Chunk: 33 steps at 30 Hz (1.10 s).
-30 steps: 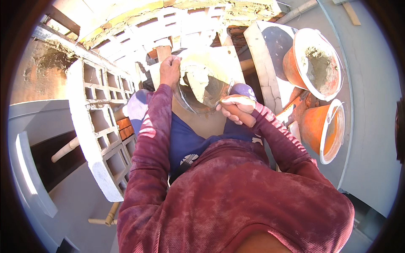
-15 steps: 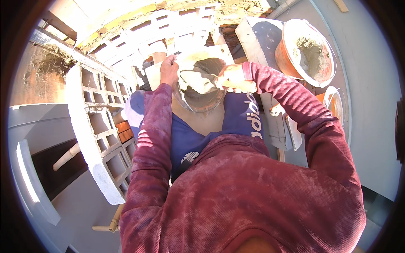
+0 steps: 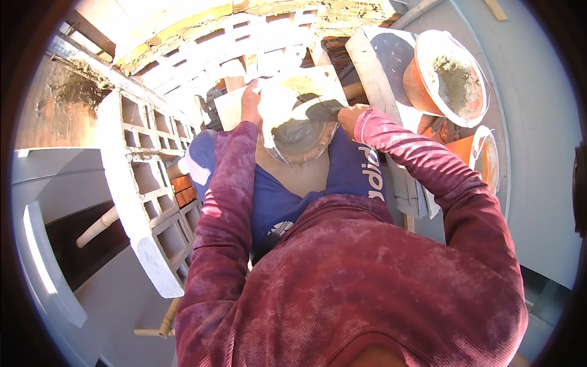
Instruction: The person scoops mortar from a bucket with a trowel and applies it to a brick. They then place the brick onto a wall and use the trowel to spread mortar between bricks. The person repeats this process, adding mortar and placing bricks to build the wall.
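Note:
A round bucket [image 3: 301, 160] stands between my knees, with wet grey mortar [image 3: 296, 136] inside it. My left hand [image 3: 251, 101] is closed on the bucket's left rim; glare hides some of its fingers. At the opposite side, my right hand [image 3: 351, 119] grips a trowel by its handle. The trowel's dark blade [image 3: 322, 111] reaches over the bucket's opening, pointing left. How much mortar is on the blade I cannot tell.
To the right, an orange bucket [image 3: 417, 85] of mortar stands on a pale board [image 3: 374, 67]. Another orange bucket [image 3: 463, 150] is nearer me. A grid of hollow blocks [image 3: 147, 174] rises at my left. Brickwork [image 3: 348, 21] runs along the far side, in strong sunlight.
My right hand has turned and shifted slightly right and nearer me. A pale lump of mortar seen over the bucket is gone, and the dark trowel blade now shows. My left hand stays at the rim.

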Tool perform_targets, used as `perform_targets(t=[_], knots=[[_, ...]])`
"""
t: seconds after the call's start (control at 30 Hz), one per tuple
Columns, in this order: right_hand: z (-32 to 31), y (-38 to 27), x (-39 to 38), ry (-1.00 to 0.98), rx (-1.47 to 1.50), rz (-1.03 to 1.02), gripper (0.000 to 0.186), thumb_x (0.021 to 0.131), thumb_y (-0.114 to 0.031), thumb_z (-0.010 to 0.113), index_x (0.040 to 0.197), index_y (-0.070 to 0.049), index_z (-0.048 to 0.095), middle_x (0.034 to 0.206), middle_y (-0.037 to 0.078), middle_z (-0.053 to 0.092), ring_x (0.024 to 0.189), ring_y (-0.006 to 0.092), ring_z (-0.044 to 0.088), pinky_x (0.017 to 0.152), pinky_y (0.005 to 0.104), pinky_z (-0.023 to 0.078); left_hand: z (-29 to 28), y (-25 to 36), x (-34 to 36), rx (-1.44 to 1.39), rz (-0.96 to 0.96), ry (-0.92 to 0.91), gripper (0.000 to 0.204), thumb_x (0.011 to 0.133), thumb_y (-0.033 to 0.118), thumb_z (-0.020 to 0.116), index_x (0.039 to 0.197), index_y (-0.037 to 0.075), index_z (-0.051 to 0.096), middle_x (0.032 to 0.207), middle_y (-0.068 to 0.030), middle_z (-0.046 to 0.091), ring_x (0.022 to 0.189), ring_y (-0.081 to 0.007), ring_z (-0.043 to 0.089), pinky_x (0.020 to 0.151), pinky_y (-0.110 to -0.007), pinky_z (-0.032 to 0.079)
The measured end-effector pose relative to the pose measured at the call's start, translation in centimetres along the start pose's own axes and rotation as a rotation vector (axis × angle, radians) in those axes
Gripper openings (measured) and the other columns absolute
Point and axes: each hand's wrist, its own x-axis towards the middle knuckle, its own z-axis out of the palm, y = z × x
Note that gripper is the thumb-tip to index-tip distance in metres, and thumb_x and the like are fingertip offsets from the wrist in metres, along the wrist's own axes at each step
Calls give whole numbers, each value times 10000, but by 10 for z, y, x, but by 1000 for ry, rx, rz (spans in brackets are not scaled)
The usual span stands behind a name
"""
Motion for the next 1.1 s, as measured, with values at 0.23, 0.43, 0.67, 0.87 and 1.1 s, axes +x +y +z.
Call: perform_targets(t=[0.23,0.43,0.67,0.87,1.1], knots=[[62,-37,44,-54,244,-140,334,780,-160,618,1038,40,692,1070,251,691,1010,379,680,839,426,564,12,11,-10,-374,-207,74,362,1016,211,461,1283,-10,568,1104,-129,660,889,-195,669,738,-302,570],[71,-55,29,28,1014,-95,192,841,-189,636,879,-1,630,604,81,553,576,236,604,555,341,504,29,26,-28,-389,-183,97,324,1017,191,449,1220,-14,598,1071,-103,653,897,-187,645,771,-295,542],[82,-84,8,8,1620,-55,164,875,-189,645,807,-66,562,587,26,547,474,131,533,424,307,431,11,37,-21,322,43,163,298,1008,204,471,1071,-22,655,920,-60,643,835,-156,563,777,-315,456],[96,-115,26,285,1765,-195,208,867,-131,635,718,-90,497,552,15,513,427,113,542,386,284,458,-25,40,6,83,-363,339,408,998,367,490,1114,13,657,964,-73,668,864,-198,594,784,-344,469],[87,-142,6,642,1602,13,174,796,-189,643,790,-59,528,731,99,586,688,222,621,622,360,496,-89,94,57,862,-286,259,415,985,383,492,1178,40,624,971,-132,699,842,-296,645,777,-397,511]])
